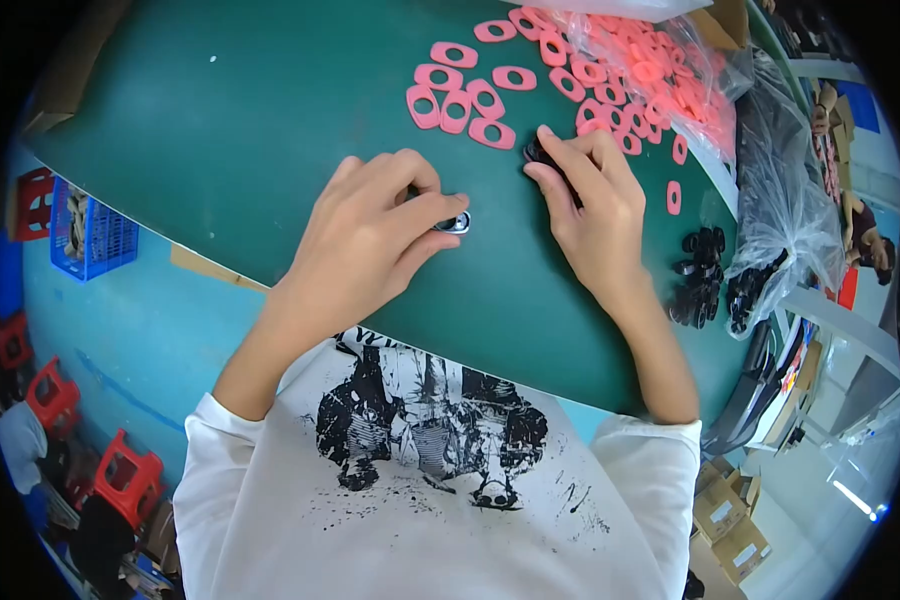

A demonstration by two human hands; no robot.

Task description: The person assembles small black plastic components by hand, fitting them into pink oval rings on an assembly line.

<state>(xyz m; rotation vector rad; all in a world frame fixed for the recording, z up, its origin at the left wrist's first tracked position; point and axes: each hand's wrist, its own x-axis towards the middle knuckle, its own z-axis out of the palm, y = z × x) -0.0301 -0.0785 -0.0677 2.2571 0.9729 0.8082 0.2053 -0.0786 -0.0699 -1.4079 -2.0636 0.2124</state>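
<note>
Over the green table [270, 120], my left hand [365, 225] pinches a small shiny silver part [458, 224] with a rounded end between thumb and forefinger. Its inner end is hidden by the fingers. To the right, my right hand [602, 195] is closed on a small black part [536, 152], most of it covered by thumb and fingertips. The two hands are apart. Just beyond them lie several flat pink oval pieces [492, 133], each with a hole in the middle.
A heap of pink pieces [660, 75] spills from a clear plastic bag [725, 70] at the far right. Small black parts [702, 270] are piled beyond my right forearm, beside another clear bag [795, 230]. Red stools [128, 480] and a blue crate [95, 235] stand left on the floor.
</note>
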